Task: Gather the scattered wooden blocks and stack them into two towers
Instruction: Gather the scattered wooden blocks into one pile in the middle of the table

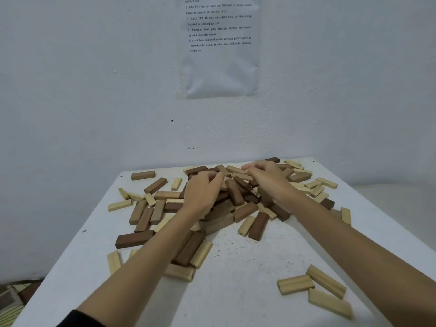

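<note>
Dark sleeve cuff (pixel 77 318) at the bottom left edge, one visible. Two bare forearms run up to the pile, the left from that cuff and the right from the right edge. White worktop (pixel 236 298), dark specks mid-front. Wooden blocks (pixel 234 193): several dozen, too overlapped for an exact count, in three tones (pale, mid-brown, dark brown). They are heaped at the far centre of the worktop and thin outward, all lying flat or leaning on one another. Countable outliers: three pale blocks (pixel 326 282) close together near right; one pale block (pixel 114 261) near left; one dark block (pixel 134 239) just beyond it, flat; one mid-brown block (pixel 143 175) far left, apart from the rest. Left grip (pixel 203 192) is palm-down on the heap's left side, fingers curled into the blocks; can't tell whether it's clamped on one. Right grip (pixel 266 177) is palm-down on the far right of the heap, fingers curled over; same, can't tell. Grips near each other, not touching. One printed paper sheet (pixel 219 55) on the white wall behind.
</note>
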